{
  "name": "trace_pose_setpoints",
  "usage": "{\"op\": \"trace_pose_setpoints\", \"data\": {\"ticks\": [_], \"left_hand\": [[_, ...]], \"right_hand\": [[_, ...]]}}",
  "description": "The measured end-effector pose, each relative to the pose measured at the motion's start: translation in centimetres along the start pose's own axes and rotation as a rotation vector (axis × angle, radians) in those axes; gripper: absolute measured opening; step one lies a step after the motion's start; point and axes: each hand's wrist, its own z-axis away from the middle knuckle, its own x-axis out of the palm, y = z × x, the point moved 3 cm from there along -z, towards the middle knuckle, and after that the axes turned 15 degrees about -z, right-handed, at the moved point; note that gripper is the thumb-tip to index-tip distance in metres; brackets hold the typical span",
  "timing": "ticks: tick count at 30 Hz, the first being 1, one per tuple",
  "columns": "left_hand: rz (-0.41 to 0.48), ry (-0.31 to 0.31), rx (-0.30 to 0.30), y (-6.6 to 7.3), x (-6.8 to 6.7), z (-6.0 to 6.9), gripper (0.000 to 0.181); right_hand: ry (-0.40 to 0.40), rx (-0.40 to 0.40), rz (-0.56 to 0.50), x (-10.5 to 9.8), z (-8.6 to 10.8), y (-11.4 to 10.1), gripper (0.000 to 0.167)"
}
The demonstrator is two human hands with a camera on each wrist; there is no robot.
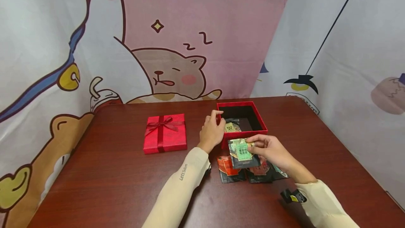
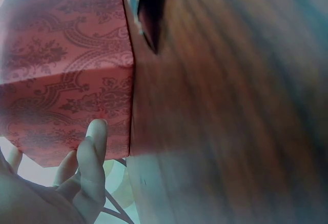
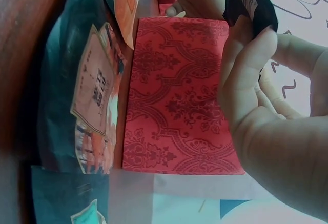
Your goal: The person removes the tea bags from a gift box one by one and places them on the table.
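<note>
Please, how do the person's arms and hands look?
The left hand and right hand wear no gloves. The cream left sleeve carries dark lettering; the cream right sleeve has a black, yellow-marked device at its cuff.

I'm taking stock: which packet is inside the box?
The yellow-labelled packet; the green-labelled one is in the right hand, the others lie on the table.

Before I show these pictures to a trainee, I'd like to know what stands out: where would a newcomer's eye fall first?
Probably on the open red patterned box near the far edge of the brown table, with the left hand touching it. Just in front, the right hand pinches a shiny black, green-labelled packet. To the box's left lies a square red lid with a dark red ribbon bow.
</note>
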Motion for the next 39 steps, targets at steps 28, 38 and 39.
{"op": "trace_pose_setpoints", "data": {"ticks": [28,38,39], "left_hand": [[0.007,-0.003,0.003,0.0,0.0,0.0,0.04],[0.007,-0.002,0.005,0.0,0.0,0.0,0.041],[0.006,-0.002,0.004,0.0,0.1,-0.1,0.041]], "right_hand": [[-0.08,0.054,-0.011,0.8,1.3,1.7,0.032],[-0.151,0.057,-0.038,1.6,1.7,2.5,0.027],[-0.158,0.055,-0.043,1.6,1.7,2.5,0.026]]}}
